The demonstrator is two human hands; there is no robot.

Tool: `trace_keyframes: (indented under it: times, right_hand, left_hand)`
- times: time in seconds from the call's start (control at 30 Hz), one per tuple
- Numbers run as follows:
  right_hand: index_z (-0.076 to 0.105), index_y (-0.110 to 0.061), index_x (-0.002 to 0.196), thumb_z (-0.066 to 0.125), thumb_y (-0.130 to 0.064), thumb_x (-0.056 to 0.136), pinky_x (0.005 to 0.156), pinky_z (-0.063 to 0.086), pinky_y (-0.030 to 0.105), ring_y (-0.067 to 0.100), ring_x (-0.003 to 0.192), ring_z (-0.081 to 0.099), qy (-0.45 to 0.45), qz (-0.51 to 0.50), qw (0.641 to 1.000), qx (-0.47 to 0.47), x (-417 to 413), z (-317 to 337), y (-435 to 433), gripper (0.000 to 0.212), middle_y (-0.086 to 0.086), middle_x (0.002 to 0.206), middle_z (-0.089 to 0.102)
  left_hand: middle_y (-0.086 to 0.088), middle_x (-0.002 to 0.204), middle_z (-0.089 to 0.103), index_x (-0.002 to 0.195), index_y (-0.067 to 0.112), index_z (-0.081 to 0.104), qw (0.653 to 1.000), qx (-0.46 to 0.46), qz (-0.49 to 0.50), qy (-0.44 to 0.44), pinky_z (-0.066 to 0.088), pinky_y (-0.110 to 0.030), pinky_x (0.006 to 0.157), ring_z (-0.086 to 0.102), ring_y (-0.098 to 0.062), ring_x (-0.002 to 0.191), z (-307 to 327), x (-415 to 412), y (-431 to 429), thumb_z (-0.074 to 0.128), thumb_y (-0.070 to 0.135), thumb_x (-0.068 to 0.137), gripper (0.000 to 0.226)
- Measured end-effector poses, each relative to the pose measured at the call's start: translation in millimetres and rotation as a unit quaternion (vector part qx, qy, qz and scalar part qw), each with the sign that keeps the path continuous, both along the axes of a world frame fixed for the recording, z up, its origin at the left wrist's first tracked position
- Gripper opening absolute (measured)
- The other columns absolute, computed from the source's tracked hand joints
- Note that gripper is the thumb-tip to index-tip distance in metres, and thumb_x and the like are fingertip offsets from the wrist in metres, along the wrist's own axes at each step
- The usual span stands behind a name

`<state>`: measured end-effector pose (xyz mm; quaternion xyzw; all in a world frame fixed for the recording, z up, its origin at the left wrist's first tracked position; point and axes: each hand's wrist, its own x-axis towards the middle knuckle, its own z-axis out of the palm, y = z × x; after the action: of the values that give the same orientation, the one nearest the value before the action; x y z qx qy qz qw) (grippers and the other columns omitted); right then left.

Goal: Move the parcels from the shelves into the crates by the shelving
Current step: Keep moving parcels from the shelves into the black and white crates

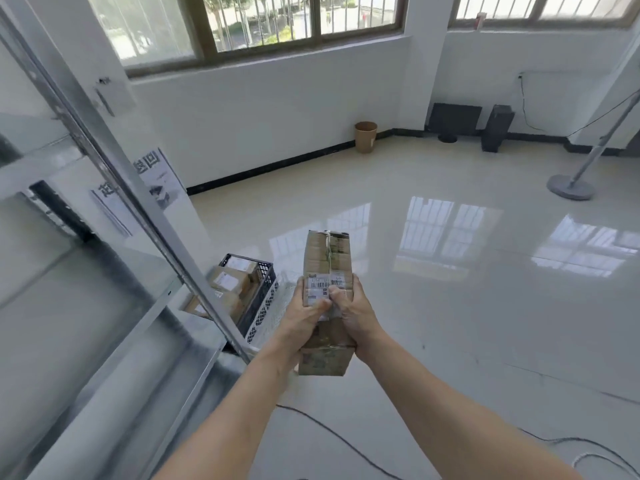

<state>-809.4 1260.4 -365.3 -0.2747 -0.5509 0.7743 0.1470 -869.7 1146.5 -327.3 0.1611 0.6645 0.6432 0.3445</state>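
Observation:
A long brown cardboard parcel (327,258) with a white barcode label is held in the air in front of me, above the floor. My left hand (304,317) grips its left side and my right hand (353,315) grips its right side, both thumbs on the label. Down to the left, beside the metal shelving (104,306), stands a black lattice crate (265,292) holding several brown parcels (228,282). A white lattice crate (266,315) stands against its near side, partly hidden by my left hand.
A shelving upright (145,216) slants across the left. Black cables (346,441) run over the glossy floor near my feet. Farther off are a brown bin (365,136), a black monitor (453,121), a black computer tower (497,128) and a stand with a round base (570,188).

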Motion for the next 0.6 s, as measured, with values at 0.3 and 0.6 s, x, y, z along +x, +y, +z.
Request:
trace_keyframes:
  times: [0.3, 0.6]
  right_hand:
    - [0.047, -0.023, 0.135, 0.058, -0.020, 0.102, 0.081, 0.063, 0.043, 0.031, 0.102, 0.073, -0.020, 0.031, 0.999, -0.001, -74, 0, 72, 0.035, 0.011, 0.118, 0.072]
    - [0.046, -0.024, 0.136, 0.058, -0.021, 0.103, 0.086, 0.062, 0.044, 0.029, 0.103, 0.074, -0.061, 0.087, 0.994, 0.012, -204, -22, 133, 0.035, 0.011, 0.121, 0.071]
  left_hand:
    - [-0.010, 0.119, 0.074, 0.134, 0.025, 0.052, 0.999, 0.007, 0.019, -0.042, 0.060, -0.032, 0.073, 0.075, -0.027, 0.102, -11, -72, 70, 0.065, 0.010, 0.098, 0.041]
    - [-0.009, 0.124, 0.072, 0.145, 0.025, 0.044, 0.995, 0.025, 0.068, -0.070, 0.059, -0.052, 0.092, 0.072, -0.031, 0.109, -49, -194, 124, 0.069, 0.014, 0.096, 0.057]
